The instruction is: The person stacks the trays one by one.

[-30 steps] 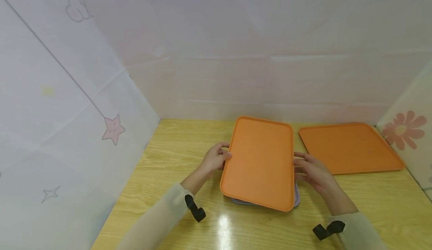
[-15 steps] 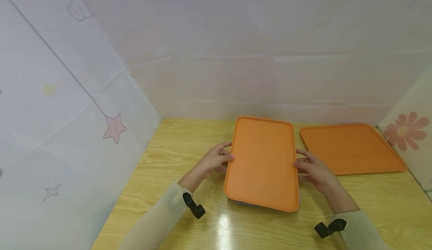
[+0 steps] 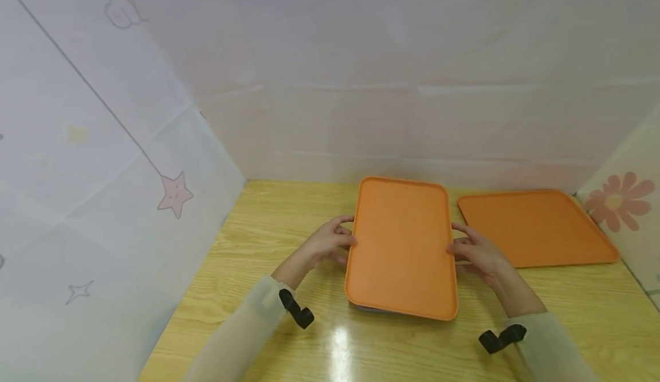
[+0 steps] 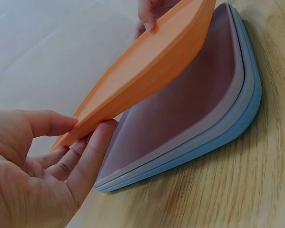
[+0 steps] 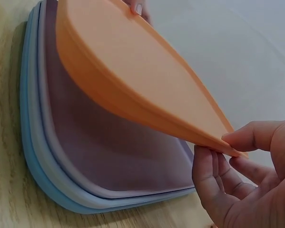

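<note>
A light orange rectangular tray [image 3: 403,247] is held tilted over a stack of trays. On its left edge, my left hand [image 3: 327,241] pinches the rim, thumb on top and fingers below. My right hand [image 3: 479,256] grips the right edge in the same way. Both wrist views show a gap under the tray. Beneath it lies a purple tray [image 4: 180,99], topping the stack, with a light blue tray [image 5: 42,185] at the bottom. From the head view the stack is nearly all hidden, with only a thin strip showing at the near edge.
Another orange tray [image 3: 536,227], darker in tone, lies on the wooden table [image 3: 289,204] to the right, near the back wall. Pale printed cloth walls [image 3: 361,113] enclose the back and sides. Black cameras [image 3: 297,308] are strapped to both wrists.
The held orange tray has shifted slightly right and now covers more of the stack. My right thumb has come onto its top rim. The other orange tray stays put.
</note>
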{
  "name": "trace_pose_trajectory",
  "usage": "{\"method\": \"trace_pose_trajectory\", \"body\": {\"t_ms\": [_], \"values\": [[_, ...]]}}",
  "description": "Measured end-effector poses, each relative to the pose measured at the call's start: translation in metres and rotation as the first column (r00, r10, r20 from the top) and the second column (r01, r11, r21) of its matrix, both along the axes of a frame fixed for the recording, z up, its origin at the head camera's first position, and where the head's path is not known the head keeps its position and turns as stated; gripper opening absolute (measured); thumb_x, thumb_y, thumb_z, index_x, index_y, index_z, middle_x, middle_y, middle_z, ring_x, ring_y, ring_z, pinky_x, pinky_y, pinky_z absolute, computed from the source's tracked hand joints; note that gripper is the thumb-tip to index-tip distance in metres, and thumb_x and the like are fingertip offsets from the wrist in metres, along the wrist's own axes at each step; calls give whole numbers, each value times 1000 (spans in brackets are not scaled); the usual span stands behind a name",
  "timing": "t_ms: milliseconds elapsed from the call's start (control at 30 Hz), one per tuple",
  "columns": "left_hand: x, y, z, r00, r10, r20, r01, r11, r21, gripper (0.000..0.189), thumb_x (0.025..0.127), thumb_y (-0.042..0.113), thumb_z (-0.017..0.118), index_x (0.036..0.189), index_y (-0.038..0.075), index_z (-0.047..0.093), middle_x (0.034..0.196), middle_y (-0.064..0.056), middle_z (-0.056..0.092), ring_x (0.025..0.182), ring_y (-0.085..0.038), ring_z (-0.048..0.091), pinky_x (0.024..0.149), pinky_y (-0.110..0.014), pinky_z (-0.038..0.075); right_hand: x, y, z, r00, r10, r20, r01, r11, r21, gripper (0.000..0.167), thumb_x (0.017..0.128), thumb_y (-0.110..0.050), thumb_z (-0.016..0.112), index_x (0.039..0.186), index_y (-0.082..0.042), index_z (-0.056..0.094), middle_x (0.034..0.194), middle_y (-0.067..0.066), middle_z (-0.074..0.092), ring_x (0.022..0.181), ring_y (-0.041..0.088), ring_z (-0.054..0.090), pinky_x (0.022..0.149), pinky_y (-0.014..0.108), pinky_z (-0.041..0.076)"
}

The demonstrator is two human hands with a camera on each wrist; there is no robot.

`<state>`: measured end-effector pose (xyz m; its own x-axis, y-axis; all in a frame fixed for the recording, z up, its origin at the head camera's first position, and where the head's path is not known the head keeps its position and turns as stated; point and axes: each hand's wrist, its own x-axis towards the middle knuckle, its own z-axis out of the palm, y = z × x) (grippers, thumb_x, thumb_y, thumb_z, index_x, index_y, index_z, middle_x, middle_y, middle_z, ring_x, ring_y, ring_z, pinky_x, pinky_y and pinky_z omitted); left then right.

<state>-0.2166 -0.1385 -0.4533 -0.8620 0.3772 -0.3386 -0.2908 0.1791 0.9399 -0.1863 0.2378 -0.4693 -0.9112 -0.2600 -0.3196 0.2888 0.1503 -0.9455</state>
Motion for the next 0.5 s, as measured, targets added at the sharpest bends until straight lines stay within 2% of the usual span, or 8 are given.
{"method": "trace_pose_trajectory", "body": {"t_ms": [333, 500], "values": [[-3, 1, -10, 1000, 19, 18, -19, 1000, -1, 70, 91, 4, 70, 153, 13, 38, 122, -17, 55, 101, -32, 65, 69, -44, 63, -7, -1, -1, 999, 11, 33, -12, 1000, 21, 82, 101, -18, 62, 163, -9, 11, 119, 7, 61, 99, 17, 65, 80, 37, 60], [-3, 1, -16, 999, 27, 36, -27, 1000, 7, 71, 92, 2, 69, 154, 12, 36, 123, -17, 53, 98, -29, 66, 65, -40, 63, -11, -1, -5, 999, 16, 48, -18, 999, 38, 80, 101, -19, 62, 163, -10, 12, 126, 10, 62, 99, 16, 66, 81, 38, 60]]}}
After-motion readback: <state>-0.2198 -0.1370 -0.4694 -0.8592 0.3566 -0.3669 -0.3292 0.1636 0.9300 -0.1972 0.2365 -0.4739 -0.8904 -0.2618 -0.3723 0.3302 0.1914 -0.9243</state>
